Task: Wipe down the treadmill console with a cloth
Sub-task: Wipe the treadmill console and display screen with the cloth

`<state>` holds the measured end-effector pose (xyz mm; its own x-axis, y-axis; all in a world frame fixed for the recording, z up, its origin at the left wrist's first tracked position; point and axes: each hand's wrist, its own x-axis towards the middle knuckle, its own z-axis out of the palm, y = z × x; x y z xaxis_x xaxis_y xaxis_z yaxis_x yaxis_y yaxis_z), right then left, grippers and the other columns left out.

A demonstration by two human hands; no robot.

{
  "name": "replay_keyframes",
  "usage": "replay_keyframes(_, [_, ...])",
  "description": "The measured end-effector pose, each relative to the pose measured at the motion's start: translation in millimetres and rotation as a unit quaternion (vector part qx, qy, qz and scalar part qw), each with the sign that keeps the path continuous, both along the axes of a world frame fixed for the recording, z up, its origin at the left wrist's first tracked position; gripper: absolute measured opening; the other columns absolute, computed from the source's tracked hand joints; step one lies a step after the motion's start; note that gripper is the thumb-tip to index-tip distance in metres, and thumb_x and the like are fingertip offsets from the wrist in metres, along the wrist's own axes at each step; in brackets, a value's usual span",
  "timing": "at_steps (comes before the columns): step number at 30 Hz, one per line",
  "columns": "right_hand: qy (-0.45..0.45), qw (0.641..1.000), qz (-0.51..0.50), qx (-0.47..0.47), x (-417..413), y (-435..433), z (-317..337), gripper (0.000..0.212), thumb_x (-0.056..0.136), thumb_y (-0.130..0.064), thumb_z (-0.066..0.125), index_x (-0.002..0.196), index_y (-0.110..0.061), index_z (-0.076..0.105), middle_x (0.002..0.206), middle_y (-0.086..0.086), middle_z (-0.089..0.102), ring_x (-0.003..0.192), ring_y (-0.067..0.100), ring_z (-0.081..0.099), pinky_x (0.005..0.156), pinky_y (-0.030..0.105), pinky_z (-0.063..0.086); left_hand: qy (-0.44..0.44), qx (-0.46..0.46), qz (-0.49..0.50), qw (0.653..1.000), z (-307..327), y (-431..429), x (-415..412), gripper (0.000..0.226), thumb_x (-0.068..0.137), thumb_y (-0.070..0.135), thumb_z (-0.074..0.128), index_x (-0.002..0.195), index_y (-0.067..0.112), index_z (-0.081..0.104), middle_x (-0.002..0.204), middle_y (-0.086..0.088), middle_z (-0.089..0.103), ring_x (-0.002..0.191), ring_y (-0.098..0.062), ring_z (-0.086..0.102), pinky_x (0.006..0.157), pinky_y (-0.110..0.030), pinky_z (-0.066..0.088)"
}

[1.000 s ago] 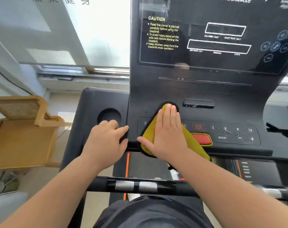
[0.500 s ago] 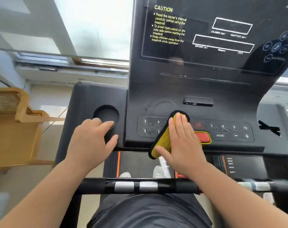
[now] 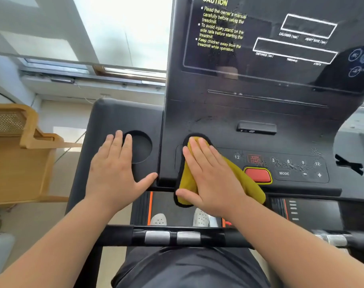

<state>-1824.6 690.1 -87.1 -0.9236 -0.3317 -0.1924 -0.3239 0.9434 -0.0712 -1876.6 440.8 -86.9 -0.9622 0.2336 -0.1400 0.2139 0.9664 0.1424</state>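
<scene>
The right hand [image 3: 214, 179] lies flat, fingers straight and together, pressing the cloth [image 3: 248, 183] onto the lower button strip of the console [image 3: 218, 113]. The cloth, yellow with a dark hem, sits under the palm and fingers. One fold peeks out beyond the fingertips, another hangs off the console's near edge below the thumb, and a tail trails out to the hand's right, touching the red button [image 3: 258, 175]. The left hand [image 3: 116, 173] is open too, flat on the side tray [image 3: 110, 117], with its fingertips at the rim of the cup holder [image 3: 140, 146] and its thumb stretched toward the console's left edge. It grips nothing and seems to serve as a brace.

The step in hand looks like wiping the button strip, at its left end. To the right of the hand, past the red button, the keys [image 3: 297, 165] show pale specks, perhaps droplets or dust, so that stretch looks unwiped. Beyond the fingertips, the slope around the slot [image 3: 256, 128] and the screen [image 3: 260, 38] carry similar marks. The next move calls for a flat-palmed sweep to the right, light enough over the red button not to press it, then upward passes toward the screen.
</scene>
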Motion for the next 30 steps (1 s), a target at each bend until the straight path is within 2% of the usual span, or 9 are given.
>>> replay_keyframes(4, [0.002,0.997,-0.069,0.019,22.3,27.4,-2.5,0.103,0.094,-0.082,0.01,0.164,-0.006,0.01,0.172,0.016,-0.002,0.159,0.03,-0.008,0.128,0.05,0.007,-0.019,-0.002,-0.012,1.0,6.4,1.1,-5.5,0.117,0.072,0.086,0.044,0.156,0.007,0.02,0.162,-0.02,0.026,0.15,-0.038,0.024,0.12,-0.05,0.029])
replay_keyframes(7, [0.012,0.985,-0.168,0.028,-2.1,24.2,0.8,0.109,0.092,-0.084,0.001,0.163,-0.001,0.008,0.171,0.023,-0.003,0.159,0.037,-0.006,0.128,0.054,0.008,-0.047,-0.006,-0.016,0.999,12.3,2.4,-11.5,0.123,0.071,0.084,0.054,0.158,0.01,0.01,0.166,-0.016,0.018,0.153,-0.035,0.016,0.122,-0.045,0.023])
replay_keyframes(9, [0.023,0.979,-0.2,0.023,-26.6,8.3,3.7,0.114,0.088,-0.086,-0.001,0.163,-0.001,0.004,0.169,0.026,-0.007,0.157,0.041,-0.009,0.128,0.055,0.003,-0.053,-0.001,-0.012,0.999,14.7,3.0,-13.8,0.125,0.07,0.084,0.055,0.159,0.01,0.008,0.167,-0.015,0.015,0.154,-0.033,0.014,0.123,-0.044,0.022])
replay_keyframes(11, [0.025,0.983,-0.178,0.02,-43.8,-12.3,5.5,0.115,0.086,-0.088,-0.001,0.163,-0.003,0.0,0.169,0.027,-0.011,0.156,0.043,-0.013,0.128,0.054,-0.001,-0.058,0.001,-0.01,0.998,15.8,2.6,-14.8,0.127,0.069,0.085,0.056,0.159,0.01,0.008,0.167,-0.014,0.015,0.154,-0.032,0.014,0.123,-0.043,0.022])
replay_keyframes(14, [0.004,0.995,-0.095,0.011,-48.0,-33.6,5.6,0.112,0.086,-0.088,0.003,0.164,-0.007,0.001,0.17,0.022,-0.015,0.157,0.038,-0.017,0.128,0.053,-0.002,-0.056,-0.001,-0.011,0.998,18.7,2.0,-16.7,0.132,0.064,0.087,0.057,0.158,0.009,0.009,0.165,-0.014,0.021,0.153,-0.031,0.019,0.122,-0.043,0.026])
replay_keyframes(19, [-0.009,1.0,0.003,0.001,-3.6,-13.9,1.1,0.103,0.092,-0.082,0.023,0.165,-0.01,0.01,0.172,0.014,-0.004,0.159,0.029,-0.009,0.128,0.048,0.003,-0.047,-0.007,-0.012,0.999,26.8,4.1,-20.1,0.137,0.058,0.086,0.064,0.157,0.006,0.014,0.161,-0.013,0.032,0.149,-0.031,0.029,0.12,-0.042,0.03])
replay_keyframes(24, [0.0,0.994,-0.102,0.032,3.9,26.1,2.3,0.102,0.095,-0.081,0.008,0.164,-0.006,0.009,0.171,0.021,-0.005,0.159,0.035,-0.009,0.128,0.054,0.009,-0.041,-0.006,-0.015,0.999,32.5,3.1,-21.4,0.135,0.06,0.083,0.068,0.157,0.006,0.015,0.161,-0.013,0.033,0.148,-0.03,0.031,0.12,-0.037,0.026])
replay_keyframes(27, [0.017,0.984,-0.172,0.035,-33.1,12.3,6.5,0.108,0.09,-0.083,-0.003,0.164,-0.004,0.002,0.168,0.029,-0.011,0.156,0.044,-0.013,0.128,0.057,0.002,-0.048,-0.012,-0.014,0.999,32.2,3.3,-22.3,0.135,0.058,0.084,0.068,0.157,0.008,0.016,0.16,-0.012,0.035,0.147,-0.03,0.034,0.118,-0.039,0.03])
replay_keyframes(30, [0.023,0.989,-0.143,0.038,-53.1,-18.8,5.9,0.108,0.09,-0.084,0.001,0.164,-0.006,0.0,0.167,0.03,-0.015,0.154,0.047,-0.017,0.127,0.057,-0.004,-0.043,-0.019,-0.01,0.999,32.1,3.4,-23.2,0.136,0.055,0.084,0.07,0.156,0.007,0.021,0.154,-0.012,0.043,0.14,-0.032,0.042,0.112,-0.042,0.041])
